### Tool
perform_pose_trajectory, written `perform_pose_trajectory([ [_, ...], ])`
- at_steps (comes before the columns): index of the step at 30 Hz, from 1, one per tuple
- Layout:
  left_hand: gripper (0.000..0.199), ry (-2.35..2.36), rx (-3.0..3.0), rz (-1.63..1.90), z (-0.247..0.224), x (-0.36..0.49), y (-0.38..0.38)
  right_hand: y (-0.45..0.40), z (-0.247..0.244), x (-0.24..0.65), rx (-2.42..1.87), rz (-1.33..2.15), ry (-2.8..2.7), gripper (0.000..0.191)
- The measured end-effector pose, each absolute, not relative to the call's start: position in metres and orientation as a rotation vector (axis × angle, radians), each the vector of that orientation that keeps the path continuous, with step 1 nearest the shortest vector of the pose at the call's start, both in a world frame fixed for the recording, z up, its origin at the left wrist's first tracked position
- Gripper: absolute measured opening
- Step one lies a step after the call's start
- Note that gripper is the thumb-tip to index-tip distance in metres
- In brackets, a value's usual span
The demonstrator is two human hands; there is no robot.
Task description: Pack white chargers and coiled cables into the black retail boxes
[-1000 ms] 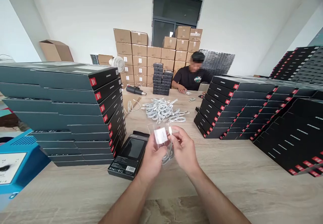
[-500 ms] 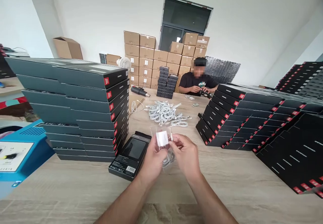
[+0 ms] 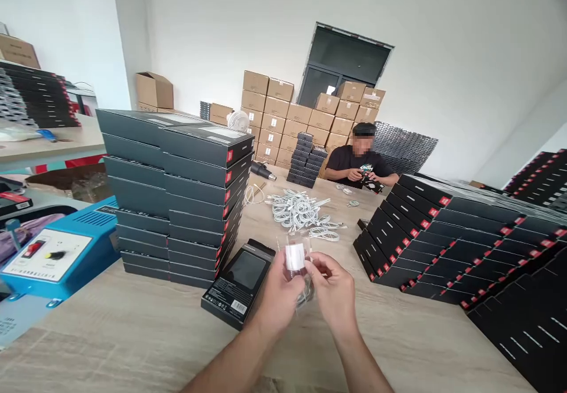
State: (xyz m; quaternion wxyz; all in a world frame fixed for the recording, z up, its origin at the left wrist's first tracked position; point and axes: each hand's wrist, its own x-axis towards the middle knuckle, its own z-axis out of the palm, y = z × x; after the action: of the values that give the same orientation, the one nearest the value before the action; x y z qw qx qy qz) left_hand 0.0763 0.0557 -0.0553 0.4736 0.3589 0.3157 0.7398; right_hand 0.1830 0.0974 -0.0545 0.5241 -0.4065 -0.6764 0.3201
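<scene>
My left hand [image 3: 283,289] grips a clear plastic tray [image 3: 305,240] from its left side, thumb across the front. A white block [image 3: 295,257], which looks like a charger plug, sits in the tray. Part of a coiled grey-white cable [image 3: 305,292] shows at its lower end, between my hands. My right hand [image 3: 334,289] pinches the tray's right edge beside the white block; its fingertips are partly hidden. Left of my left hand, an upright-windowed black box [image 3: 239,281] lies on the table with its end flap open.
A tall stack of dark boxes [image 3: 177,204] stands left, more black boxes [image 3: 425,227] right. White cables [image 3: 296,210] lie heaped ahead, with a heat gun [image 3: 263,171] behind. A blue machine [image 3: 66,251] sits far left. A co-worker [image 3: 361,162] handles something across the table.
The camera view has turned left and tilted up, so everything sits further right and lower. My hands keep the same hold on the tray. The co-worker's hands have shifted slightly.
</scene>
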Motion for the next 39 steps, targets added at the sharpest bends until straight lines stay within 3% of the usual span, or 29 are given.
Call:
perform_pose_trajectory([
  [4,0.044,0.776,0.848,1.810,-0.054,0.075,0.056,0.099,-0.057,0.184,-0.976,0.529,-1.693,0.017],
  [10,0.049,0.738,0.822,1.812,-0.054,0.074,0.056,0.098,-0.052,0.185,-0.984,0.092,-1.924,0.033],
  [21,0.045,0.718,0.808,1.704,-0.060,0.072,0.057,0.102,-0.048,0.192,-1.028,-0.215,-2.195,0.031],
  [32,0.040,0.720,0.750,1.601,-0.045,0.062,0.048,0.097,-0.045,0.190,-1.110,-0.175,-2.315,0.028],
  [39,0.041,0.584,0.628,1.542,-0.036,0.051,0.042,0.095,-0.043,0.202,-0.956,0.029,-2.310,0.040],
])
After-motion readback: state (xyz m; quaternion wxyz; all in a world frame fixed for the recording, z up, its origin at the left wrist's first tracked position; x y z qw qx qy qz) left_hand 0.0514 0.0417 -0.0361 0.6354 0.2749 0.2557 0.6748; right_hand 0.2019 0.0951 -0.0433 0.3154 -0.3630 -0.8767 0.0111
